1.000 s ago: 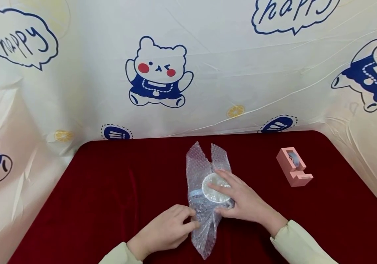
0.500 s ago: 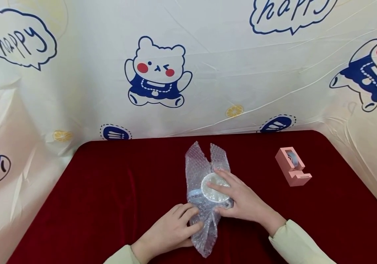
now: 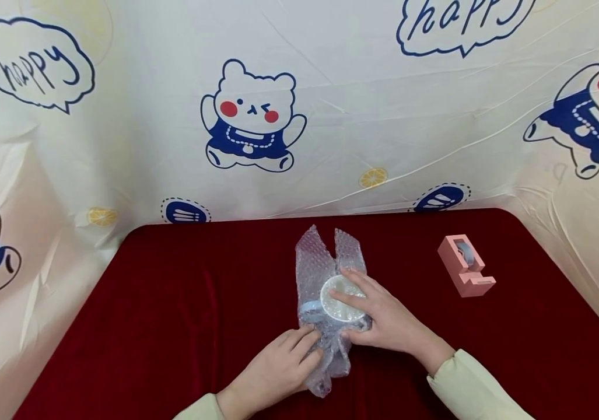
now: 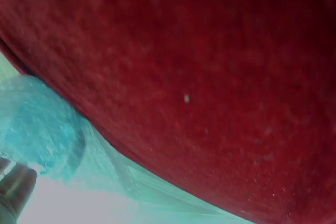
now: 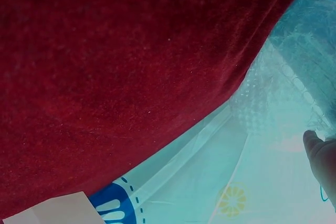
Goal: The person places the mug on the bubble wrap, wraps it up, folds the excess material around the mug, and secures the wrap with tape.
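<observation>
A mug-like cup with a white round top and a light blue handle-like part lies in a sheet of clear bubble wrap. My right hand grips the cup through the wrap, its fingers across the white top and its thumb at the near side. At the near left, my left hand holds the near end of the wrap, which is bunched and bent up against the cup. Wrapped blue surface and left fingers show in the left wrist view. One right fingertip appears in the right wrist view.
A pink tape dispenser with a blue roll of tape stands on the right of the dark red tablecloth. White printed cloth hangs behind and at both sides.
My left hand has moved right and over the near end of the bubble wrap, which has folded up and grown shorter. The right hand keeps its place on the cup.
</observation>
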`<state>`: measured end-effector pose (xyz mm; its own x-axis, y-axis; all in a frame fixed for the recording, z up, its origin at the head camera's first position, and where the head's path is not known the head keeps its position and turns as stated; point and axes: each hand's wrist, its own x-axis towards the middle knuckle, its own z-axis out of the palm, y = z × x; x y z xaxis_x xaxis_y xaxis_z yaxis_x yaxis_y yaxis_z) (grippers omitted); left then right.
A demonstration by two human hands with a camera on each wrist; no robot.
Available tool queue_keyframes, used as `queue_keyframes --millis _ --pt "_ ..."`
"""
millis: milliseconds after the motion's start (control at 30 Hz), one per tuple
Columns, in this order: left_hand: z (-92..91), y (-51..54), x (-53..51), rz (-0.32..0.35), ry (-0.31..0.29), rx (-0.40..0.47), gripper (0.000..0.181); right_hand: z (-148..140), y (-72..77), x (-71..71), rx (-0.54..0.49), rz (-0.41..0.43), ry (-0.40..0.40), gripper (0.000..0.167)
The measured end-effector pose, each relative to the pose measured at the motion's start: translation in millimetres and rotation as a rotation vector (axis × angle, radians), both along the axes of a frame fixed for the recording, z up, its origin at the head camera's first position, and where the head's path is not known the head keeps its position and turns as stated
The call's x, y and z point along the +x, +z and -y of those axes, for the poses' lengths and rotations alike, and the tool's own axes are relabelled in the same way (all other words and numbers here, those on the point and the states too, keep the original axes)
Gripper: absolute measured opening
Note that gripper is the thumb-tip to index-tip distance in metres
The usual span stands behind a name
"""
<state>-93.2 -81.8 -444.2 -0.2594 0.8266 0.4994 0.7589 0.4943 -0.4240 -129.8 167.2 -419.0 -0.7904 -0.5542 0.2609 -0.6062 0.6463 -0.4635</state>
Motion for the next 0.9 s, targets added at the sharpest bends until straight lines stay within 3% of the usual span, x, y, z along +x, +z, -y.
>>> queue_keyframes --millis 100,167,333,400,533,600,767,900 --pt "0.2 2.1 -5.7 -0.054 -0.051 0.049 0.035 0 0.2 -0.2 0.003 0.009 0.0 0.068" --pt "0.8 3.9 -8.3 -0.045 -0.066 0.068 0.038 -1 0.4 -0.3 0.004 0.014 -0.001 0.067" --pt "0.9 8.4 -11.4 0.143 -0.056 0.132 0.041 -1 0.9 -1.3 0.007 0.015 0.003 0.067" --pt "0.0 11.1 -12.7 0.233 -0.05 0.169 0.031 0 1.0 -1.5 0.002 0.015 0.005 0.066" --pt "-3.2 17.7 -16.1 0.344 -0.07 0.234 0.009 1 1.0 -1.3 -0.007 0.017 0.0 0.066" --pt "-4.5 20.9 -17.0 0.4 -0.064 0.247 0.007 1 1.1 -1.1 -0.011 0.019 -0.006 0.065" --pt "-7.0 23.9 -19.2 0.47 -0.001 0.264 0.018 1 1.5 -1.2 -0.019 0.028 -0.015 0.064" --pt "-9.7 27.9 -22.3 0.474 0.018 0.285 0.014 2 2.3 -1.8 -0.012 0.03 -0.019 0.064"
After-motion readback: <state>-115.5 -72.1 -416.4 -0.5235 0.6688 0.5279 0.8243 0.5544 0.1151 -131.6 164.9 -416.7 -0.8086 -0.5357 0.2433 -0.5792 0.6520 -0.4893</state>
